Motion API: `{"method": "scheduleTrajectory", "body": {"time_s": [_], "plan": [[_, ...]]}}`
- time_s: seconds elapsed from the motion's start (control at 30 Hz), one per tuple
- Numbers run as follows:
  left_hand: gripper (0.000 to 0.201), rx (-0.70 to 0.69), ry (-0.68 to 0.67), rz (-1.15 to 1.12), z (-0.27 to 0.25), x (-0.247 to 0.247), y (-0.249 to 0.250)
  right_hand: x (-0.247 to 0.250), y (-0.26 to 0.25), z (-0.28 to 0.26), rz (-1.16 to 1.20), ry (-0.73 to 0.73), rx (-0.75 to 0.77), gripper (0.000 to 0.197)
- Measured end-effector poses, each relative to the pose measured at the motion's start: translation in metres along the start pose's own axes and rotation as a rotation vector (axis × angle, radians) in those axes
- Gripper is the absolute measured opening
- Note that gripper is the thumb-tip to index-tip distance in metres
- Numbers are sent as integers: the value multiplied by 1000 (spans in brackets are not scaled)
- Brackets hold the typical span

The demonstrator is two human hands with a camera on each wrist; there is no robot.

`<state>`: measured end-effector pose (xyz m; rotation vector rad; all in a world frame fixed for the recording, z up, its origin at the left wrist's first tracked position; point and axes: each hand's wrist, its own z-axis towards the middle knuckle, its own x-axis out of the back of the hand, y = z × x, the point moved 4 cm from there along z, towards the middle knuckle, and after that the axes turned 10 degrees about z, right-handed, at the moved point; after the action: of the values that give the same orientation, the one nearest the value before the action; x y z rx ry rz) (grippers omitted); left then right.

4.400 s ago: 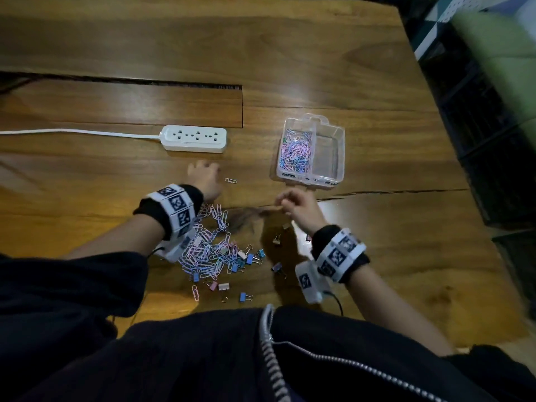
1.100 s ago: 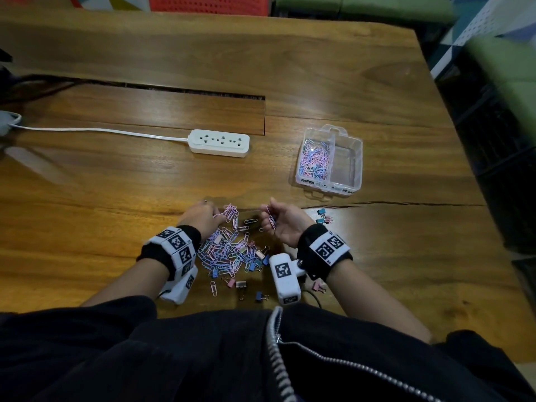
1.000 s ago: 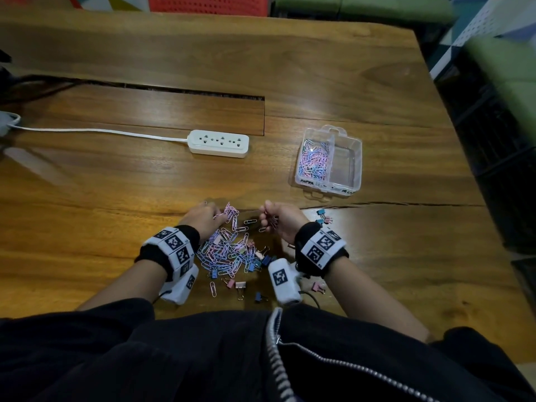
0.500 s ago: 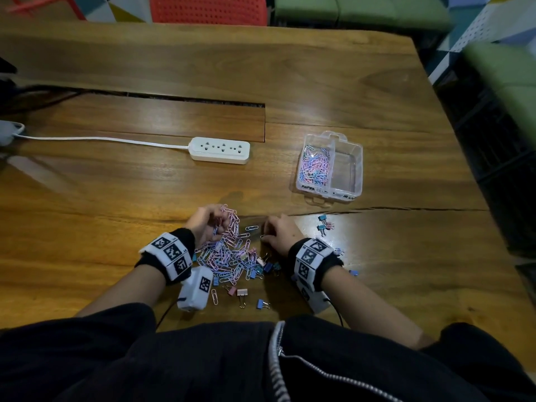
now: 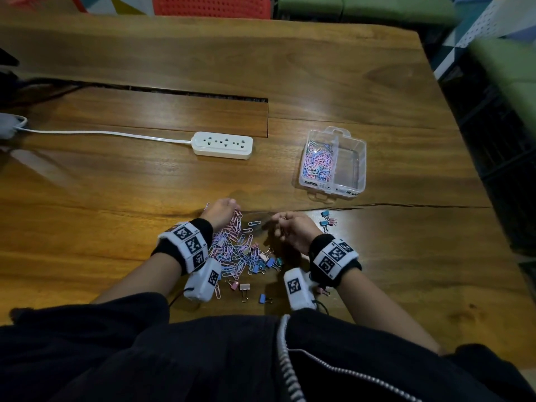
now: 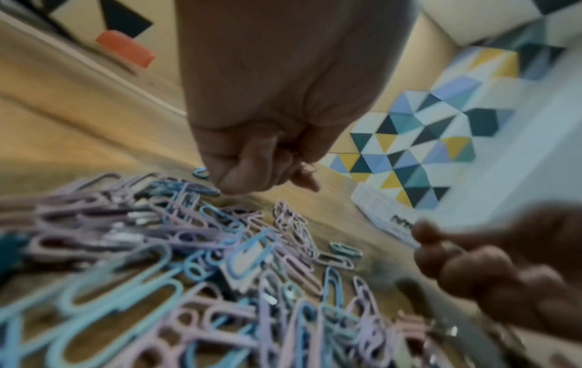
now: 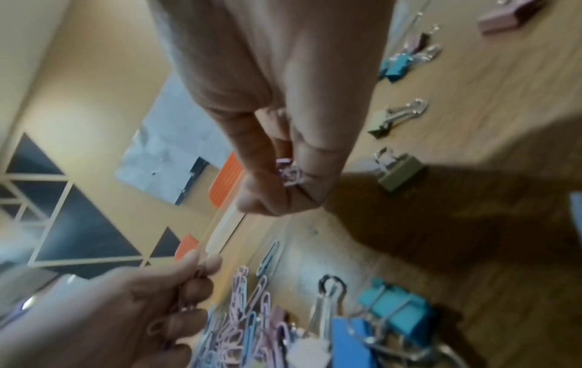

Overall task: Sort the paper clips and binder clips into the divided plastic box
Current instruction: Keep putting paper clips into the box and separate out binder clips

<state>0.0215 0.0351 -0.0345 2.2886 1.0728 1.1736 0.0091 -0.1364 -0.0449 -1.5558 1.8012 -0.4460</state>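
Now gathering paper clips (image 5: 235,250) | right hand (image 5: 293,232) pinching pink clips (image 7: 291,174), left hand (image 5: 222,211) curled round a few | box (image 5: 333,162) ahead-right, well apart | best kept pinched firmly, emptied into left compartment, binder clips (image 5: 326,221) left for right one.

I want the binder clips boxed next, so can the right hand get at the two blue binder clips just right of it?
Probably yes: the blue binder clips lie in the open beside the right hand, but it already pinches paper clips.
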Motion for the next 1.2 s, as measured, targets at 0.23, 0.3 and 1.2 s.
{"method": "scheduleTrajectory", "body": {"time_s": [0.23, 0.3, 1.2], "plan": [[50, 67, 172, 795, 1, -5, -2, -14, -8, -7, -133, -13, 25, 24], [51, 34, 199, 887, 2, -8, -1, -21, -7, -7, -346, 8, 75, 20], [31, 35, -90, -180, 4, 13, 8, -12, 1, -3, -141, -94, 66, 29]]}}
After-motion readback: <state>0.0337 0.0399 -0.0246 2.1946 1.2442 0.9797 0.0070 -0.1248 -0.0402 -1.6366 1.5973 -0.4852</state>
